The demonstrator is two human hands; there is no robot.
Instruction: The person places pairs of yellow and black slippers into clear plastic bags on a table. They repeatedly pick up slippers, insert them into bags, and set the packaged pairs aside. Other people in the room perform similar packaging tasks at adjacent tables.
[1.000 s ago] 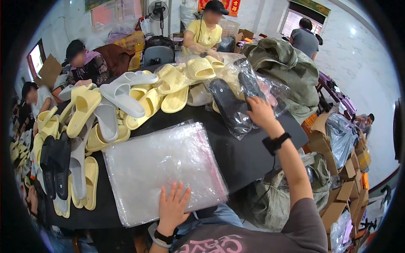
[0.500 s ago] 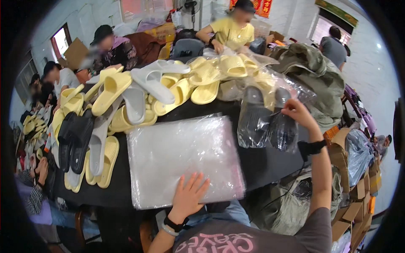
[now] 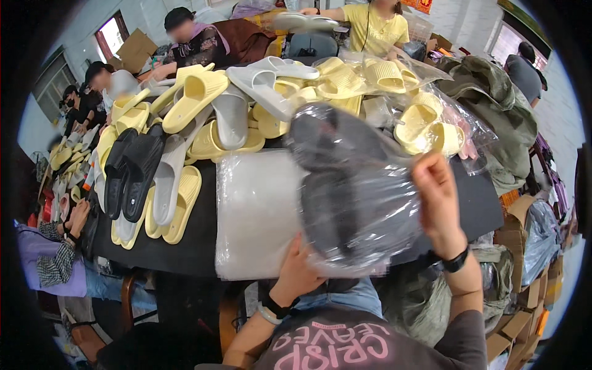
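Note:
A clear plastic bag holding a pair of black slippers (image 3: pixel 339 209) hangs over the table. My right hand (image 3: pixel 438 191) is closed on the bag's right edge, fingers pinched together. At the bag's lower left, my left hand (image 3: pixel 299 271) rests on the near edge of a stack of clear plastic bags (image 3: pixel 250 216). Its thumb is stretched out, while the bagged slippers hide most of the other fingers. Unbagged black slippers (image 3: pixel 132 169) lie at the left among yellow slippers (image 3: pixel 197 102) and grey slippers (image 3: pixel 231 117). Bagged yellow slippers (image 3: pixel 422 126) sit beyond my right hand.
The black table (image 3: pixel 197 240) curves around in front of me. A large dark green sack (image 3: pixel 499 117) stands at the far right, with cardboard boxes (image 3: pixel 518 240) below it. Across the table a person in a yellow top (image 3: pixel 379 28) holds grey slippers (image 3: pixel 302 23). Other people sit at the left.
My right hand has lifted the bagged black slippers off the table and brought them left over the bag stack. Bagged yellow slippers now show where they lay. The view has shifted.

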